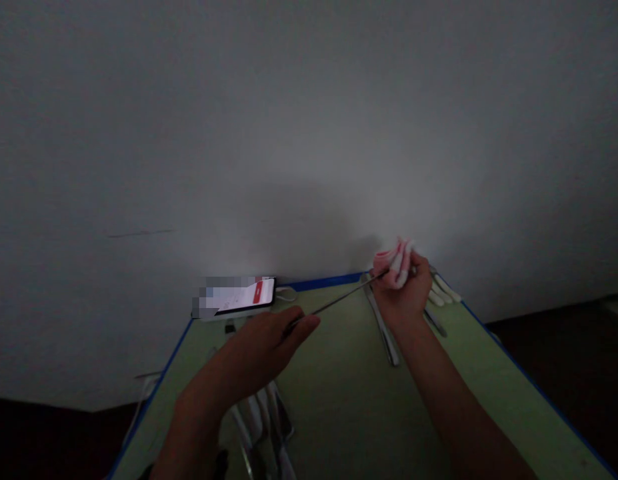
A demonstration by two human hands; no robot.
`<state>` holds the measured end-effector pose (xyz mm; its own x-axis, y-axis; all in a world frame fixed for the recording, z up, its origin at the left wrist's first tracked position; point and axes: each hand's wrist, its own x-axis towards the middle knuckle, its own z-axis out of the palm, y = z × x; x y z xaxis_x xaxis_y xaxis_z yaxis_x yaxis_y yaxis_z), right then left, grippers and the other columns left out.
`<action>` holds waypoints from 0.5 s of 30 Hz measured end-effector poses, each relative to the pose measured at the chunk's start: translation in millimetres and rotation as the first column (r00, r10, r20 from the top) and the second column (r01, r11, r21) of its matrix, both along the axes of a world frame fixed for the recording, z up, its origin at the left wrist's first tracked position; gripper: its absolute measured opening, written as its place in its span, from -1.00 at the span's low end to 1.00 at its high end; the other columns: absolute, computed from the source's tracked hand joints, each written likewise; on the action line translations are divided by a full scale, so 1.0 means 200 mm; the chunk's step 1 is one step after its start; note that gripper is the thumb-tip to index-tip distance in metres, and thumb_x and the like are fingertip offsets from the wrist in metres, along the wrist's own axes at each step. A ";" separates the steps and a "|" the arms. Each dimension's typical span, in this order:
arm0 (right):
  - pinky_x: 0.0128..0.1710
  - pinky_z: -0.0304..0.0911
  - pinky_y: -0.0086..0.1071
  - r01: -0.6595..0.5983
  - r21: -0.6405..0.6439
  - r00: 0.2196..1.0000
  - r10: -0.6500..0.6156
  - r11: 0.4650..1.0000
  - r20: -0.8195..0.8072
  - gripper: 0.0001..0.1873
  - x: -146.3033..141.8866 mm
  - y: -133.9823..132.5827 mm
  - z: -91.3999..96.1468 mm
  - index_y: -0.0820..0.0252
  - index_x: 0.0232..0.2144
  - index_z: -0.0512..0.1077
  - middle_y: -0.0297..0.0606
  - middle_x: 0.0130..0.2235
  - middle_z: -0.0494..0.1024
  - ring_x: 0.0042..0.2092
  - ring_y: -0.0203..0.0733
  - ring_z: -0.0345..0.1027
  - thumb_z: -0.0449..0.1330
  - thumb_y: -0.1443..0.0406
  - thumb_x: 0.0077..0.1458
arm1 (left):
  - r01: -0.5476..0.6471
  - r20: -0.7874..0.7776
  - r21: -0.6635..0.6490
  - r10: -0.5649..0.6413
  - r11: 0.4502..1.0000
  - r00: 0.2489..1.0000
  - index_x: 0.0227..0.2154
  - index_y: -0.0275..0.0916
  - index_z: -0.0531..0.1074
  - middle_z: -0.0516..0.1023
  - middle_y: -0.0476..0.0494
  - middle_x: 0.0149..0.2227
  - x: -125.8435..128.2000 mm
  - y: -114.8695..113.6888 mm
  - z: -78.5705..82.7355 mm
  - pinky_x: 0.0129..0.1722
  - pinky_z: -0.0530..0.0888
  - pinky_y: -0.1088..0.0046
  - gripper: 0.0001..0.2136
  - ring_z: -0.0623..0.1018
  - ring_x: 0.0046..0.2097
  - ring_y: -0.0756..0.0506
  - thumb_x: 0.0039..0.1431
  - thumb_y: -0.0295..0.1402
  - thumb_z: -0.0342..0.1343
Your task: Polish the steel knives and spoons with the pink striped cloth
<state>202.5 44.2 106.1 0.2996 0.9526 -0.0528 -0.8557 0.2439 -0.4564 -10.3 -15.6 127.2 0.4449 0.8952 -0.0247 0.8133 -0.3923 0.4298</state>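
Observation:
My left hand (281, 333) is closed on one end of a thin metal piece of cutlery (341, 297), seen edge-on, so I cannot tell its exact kind. It slants up to the right above the table. At its far end, my right hand (409, 290) grips a bunched pink-and-white cloth (396, 267), which covers the tip. Under the right wrist lies a metal utensil with a long handle (386, 333). Another metal handle (435, 322) shows just right of that wrist. Below my left forearm are several metal utensils (261, 420), partly hidden by the arm.
A phone with a lit screen (239, 295) leans at the table's back left, a white cable (287, 293) beside it. Several white-handled items (443, 290) lie at the back right. The green table (349, 387) has blue edging and stands against a grey wall (309, 133).

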 end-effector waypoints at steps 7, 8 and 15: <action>-0.35 0.25 -0.45 0.132 -0.006 0.991 -0.132 0.991 0.006 -0.80 -0.06 0.01 -0.02 0.09 -0.36 0.39 -0.48 -0.45 0.47 -0.44 -0.38 0.33 0.10 0.12 0.04 | -0.009 -0.046 0.084 0.013 0.996 0.999 -0.51 -0.21 0.28 0.36 0.01 -0.57 0.01 0.00 0.02 -0.48 0.16 0.46 -0.60 0.36 -0.51 -0.01 0.28 -0.08 -0.24; -0.33 0.26 -0.44 0.134 -0.018 0.991 -0.134 0.991 0.015 -0.80 -0.07 0.01 -0.03 0.08 -0.33 0.39 -0.49 -0.43 0.47 -0.42 -0.38 0.34 0.11 0.12 0.04 | -0.027 -0.053 0.107 0.033 0.994 0.998 -0.50 -0.21 0.29 0.36 0.01 -0.57 0.01 0.00 0.03 -0.49 0.16 0.46 -0.60 0.36 -0.51 -0.01 0.29 -0.08 -0.25; -0.32 0.24 -0.41 0.121 -0.067 0.992 -0.118 0.990 0.052 -0.79 -0.17 -0.02 -0.09 0.10 -0.43 0.35 -0.52 -0.56 0.31 -0.47 -0.35 0.25 0.18 0.10 0.00 | -0.027 -0.140 0.183 0.053 0.983 0.989 -0.48 -0.22 0.31 0.41 -0.03 -0.54 0.05 0.01 0.01 -0.50 0.15 0.45 -0.61 0.38 -0.51 -0.03 0.30 -0.12 -0.26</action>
